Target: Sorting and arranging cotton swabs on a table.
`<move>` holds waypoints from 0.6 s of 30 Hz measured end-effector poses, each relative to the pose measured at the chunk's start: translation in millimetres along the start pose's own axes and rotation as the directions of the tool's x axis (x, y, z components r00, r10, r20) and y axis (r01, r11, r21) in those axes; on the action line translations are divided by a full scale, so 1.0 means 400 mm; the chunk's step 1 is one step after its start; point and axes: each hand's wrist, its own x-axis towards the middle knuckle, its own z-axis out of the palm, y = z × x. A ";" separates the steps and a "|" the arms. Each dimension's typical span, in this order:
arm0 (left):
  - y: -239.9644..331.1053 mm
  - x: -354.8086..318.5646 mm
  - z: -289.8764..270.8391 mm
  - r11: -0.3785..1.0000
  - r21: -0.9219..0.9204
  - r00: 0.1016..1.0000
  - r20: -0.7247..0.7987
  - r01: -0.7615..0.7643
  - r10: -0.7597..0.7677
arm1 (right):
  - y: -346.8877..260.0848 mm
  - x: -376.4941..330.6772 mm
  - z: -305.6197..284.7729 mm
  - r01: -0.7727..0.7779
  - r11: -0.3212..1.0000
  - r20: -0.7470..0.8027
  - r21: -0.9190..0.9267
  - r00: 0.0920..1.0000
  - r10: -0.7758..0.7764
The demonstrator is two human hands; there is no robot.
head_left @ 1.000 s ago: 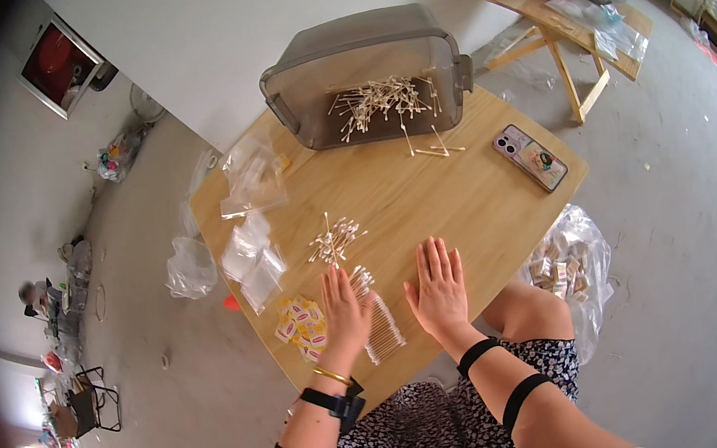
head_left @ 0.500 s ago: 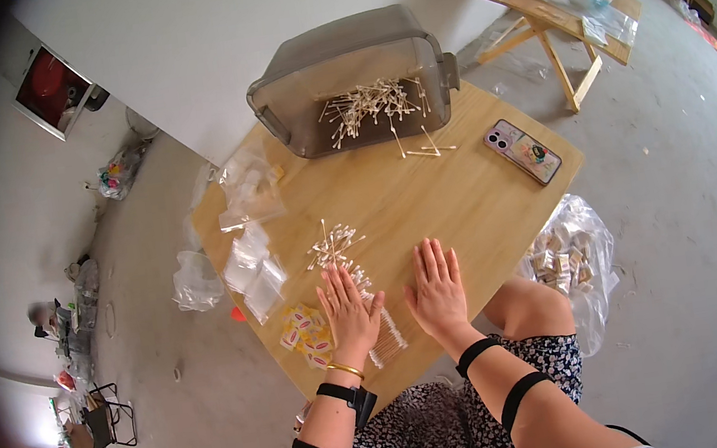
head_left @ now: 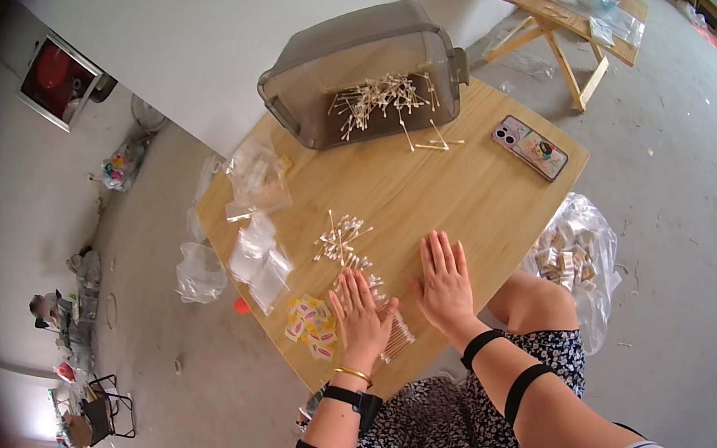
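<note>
Table (head_left: 465, 200): grey bin (head_left: 360, 36) tipped on side, far end. Left hand (head_left: 363, 320) open, palm down, partly covering lined-up swab row (head_left: 401, 335); right hand (head_left: 446, 290) open beside it, neither gripping. Not lined up: swab heap (head_left: 382, 95) in bin, smaller pile (head_left: 340, 237) beyond left hand.

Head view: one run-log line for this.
left hand: flat over cotton swabs | right hand: palm down over table | bin: on side, more swabs inside | phone: table's right side
</note>
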 end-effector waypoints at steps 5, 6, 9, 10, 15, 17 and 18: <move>-0.019 0.046 0.002 1.000 0.017 1.000 -0.013 -0.008 0.009 | -0.001 0.004 -0.006 -0.015 1.000 0.011 0.000 1.000 0.015; -0.029 0.051 0.006 1.000 0.013 0.999 -0.036 -0.028 0.029 | -0.002 0.002 -0.007 -0.012 1.000 0.009 0.000 1.000 0.012; -0.059 0.072 0.013 0.998 -0.004 0.995 -0.072 -0.065 0.064 | -0.007 0.001 -0.008 -0.010 1.000 0.004 0.005 1.000 0.010; -0.068 0.076 0.012 0.996 -0.020 0.993 -0.081 -0.082 0.080 | -0.008 0.001 -0.008 -0.013 1.000 0.004 0.007 1.000 0.013; -0.093 0.090 -0.007 0.993 -0.072 0.994 -0.067 -0.090 0.086 | -0.005 0.000 -0.006 -0.016 1.000 0.003 0.009 1.000 0.016; -0.098 0.088 -0.014 0.988 -0.123 0.993 -0.087 -0.095 0.085 | -0.004 0.002 -0.004 -0.017 1.000 0.011 0.002 1.000 0.017; -0.098 0.083 -0.022 0.987 -0.123 0.992 -0.089 -0.104 0.094 | -0.005 0.001 -0.003 -0.013 1.000 0.002 0.007 1.000 0.013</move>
